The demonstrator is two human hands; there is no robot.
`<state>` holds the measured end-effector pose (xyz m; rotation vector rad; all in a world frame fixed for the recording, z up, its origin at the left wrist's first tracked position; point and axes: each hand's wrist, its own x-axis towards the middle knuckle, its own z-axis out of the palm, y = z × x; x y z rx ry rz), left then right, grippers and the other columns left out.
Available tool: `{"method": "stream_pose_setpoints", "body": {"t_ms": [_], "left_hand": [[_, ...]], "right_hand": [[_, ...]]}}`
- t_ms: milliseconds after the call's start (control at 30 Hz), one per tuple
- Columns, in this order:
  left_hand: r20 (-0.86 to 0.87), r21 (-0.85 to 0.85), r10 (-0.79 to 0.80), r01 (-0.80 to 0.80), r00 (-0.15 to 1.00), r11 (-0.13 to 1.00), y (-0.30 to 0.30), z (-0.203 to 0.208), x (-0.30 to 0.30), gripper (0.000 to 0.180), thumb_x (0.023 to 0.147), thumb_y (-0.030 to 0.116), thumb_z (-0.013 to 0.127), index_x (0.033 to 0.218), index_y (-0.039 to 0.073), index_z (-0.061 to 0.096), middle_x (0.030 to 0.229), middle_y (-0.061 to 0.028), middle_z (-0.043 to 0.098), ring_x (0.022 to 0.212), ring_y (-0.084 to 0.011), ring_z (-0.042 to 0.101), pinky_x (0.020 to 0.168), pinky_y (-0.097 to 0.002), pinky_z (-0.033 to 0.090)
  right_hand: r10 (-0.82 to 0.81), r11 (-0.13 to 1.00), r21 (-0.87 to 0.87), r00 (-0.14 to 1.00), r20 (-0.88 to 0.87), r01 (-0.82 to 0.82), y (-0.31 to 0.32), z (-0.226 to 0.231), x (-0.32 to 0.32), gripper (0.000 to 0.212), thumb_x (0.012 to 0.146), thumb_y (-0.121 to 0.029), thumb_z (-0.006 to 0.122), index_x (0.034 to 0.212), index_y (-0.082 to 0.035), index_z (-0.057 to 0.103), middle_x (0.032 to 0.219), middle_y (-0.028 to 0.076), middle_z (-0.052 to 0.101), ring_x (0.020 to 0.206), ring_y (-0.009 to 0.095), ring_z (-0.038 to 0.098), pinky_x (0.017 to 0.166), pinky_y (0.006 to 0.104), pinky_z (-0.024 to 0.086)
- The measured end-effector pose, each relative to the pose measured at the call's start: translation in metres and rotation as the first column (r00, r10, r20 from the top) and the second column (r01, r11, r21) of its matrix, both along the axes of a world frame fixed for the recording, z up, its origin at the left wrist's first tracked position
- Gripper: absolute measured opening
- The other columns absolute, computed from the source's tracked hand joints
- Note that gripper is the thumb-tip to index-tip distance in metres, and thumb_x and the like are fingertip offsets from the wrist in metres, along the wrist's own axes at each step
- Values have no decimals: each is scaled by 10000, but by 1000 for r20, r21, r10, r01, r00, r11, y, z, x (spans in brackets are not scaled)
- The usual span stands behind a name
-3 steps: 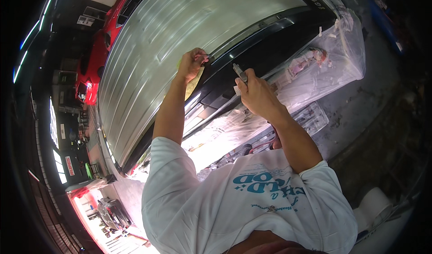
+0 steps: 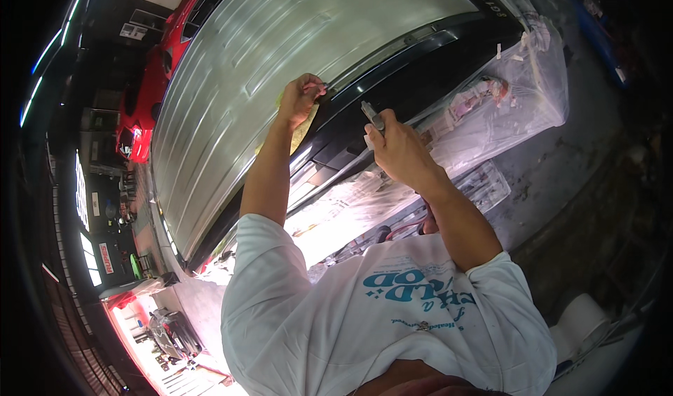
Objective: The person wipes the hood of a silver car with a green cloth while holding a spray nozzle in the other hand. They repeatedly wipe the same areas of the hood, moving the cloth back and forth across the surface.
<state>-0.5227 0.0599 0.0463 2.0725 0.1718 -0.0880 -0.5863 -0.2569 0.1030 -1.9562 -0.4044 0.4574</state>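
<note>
A ribbed, silvery vehicle roof (image 2: 231, 80) spreads in front of me, bordered on my side by glossy black body panels (image 2: 413, 66). My left hand (image 2: 301, 100) is over the roof's near edge, thumb and fingers pinched together; whatever they hold is too small to make out. Under that wrist lies a yellowish sheet (image 2: 306, 135), partly covered by my forearm. My right hand (image 2: 403, 147) is closed around a slim grey tool (image 2: 372, 114) that looks like a utility knife. Its tip points up and left over the black panel, apart from my left hand.
Clear plastic sheeting (image 2: 540, 91) drapes the vehicle's side, with tape scraps on it. Beneath it, near my body, is a low tray-like thing (image 2: 491, 186). A red car (image 2: 133, 115) stands beyond the roof on the left. A white roll or bucket (image 2: 585, 322) is at lower right.
</note>
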Motion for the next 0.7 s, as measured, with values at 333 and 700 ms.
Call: {"method": "stream_pose_setpoints", "body": {"t_ms": [333, 700], "left_hand": [[383, -176, 297, -246, 875, 953, -181, -6, 64, 155, 935, 141, 699, 922, -6, 747, 830, -166, 753, 786, -284, 744, 756, -392, 574], [567, 429, -596, 413, 569, 803, -327, -35, -32, 263, 861, 214, 751, 1085, 77, 756, 1081, -123, 725, 1089, -331, 668, 956, -458, 517]], "right_hand": [[-33, 967, 253, 993, 111, 4, -27, 45, -30, 307, 1076, -238, 572, 1194, 38, 507, 943, 346, 668, 941, 547, 670, 778, 593, 530], [-210, 964, 173, 977, 43, 200, -85, 53, -43, 317, 1080, -245, 554, 1243, 25, 525, 1004, 360, 675, 996, 590, 650, 819, 575, 525]]}}
